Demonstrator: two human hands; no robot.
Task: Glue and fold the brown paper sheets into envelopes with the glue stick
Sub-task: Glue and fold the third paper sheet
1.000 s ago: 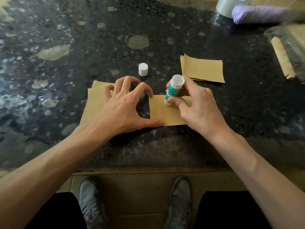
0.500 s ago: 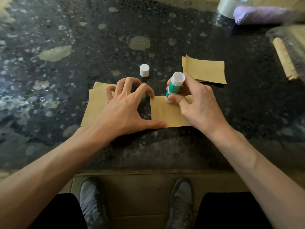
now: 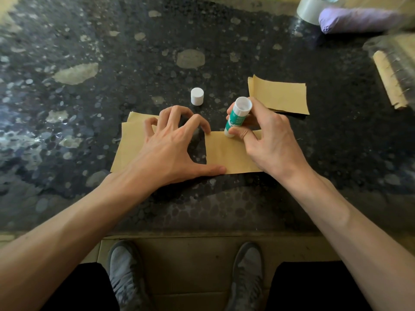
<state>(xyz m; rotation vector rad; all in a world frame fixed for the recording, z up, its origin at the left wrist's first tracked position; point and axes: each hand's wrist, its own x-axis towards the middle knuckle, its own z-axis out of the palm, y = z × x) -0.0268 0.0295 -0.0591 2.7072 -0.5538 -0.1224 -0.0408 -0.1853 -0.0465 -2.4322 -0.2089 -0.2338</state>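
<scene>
1. A dark stone table (image 3: pixel 112 41), speckled with pale patches, is seen filling the upper and middle view.
2. A roll of clear tape (image 3: pixel 311 7) is set at 1 o'clock, at the table's far edge.
3. A purple bundle (image 3: pixel 357 20) is laid just beside the roll, toward 2 o'clock; what it is cannot be told.
4. A tan ridged strip (image 3: pixel 387 83) is seen at 2 o'clock, partly covered by blurred clear plastic (image 3: pixel 399 55).
5. A brownish floor (image 3: pixel 190 254) is shown at 6 o'clock, below the table edge.

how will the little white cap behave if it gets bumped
The white cap looks small and plastic, so probably very light. It stands on a flat end on the glossy table, so it likely slides first; on its side, its round wall would probably roll.
</scene>
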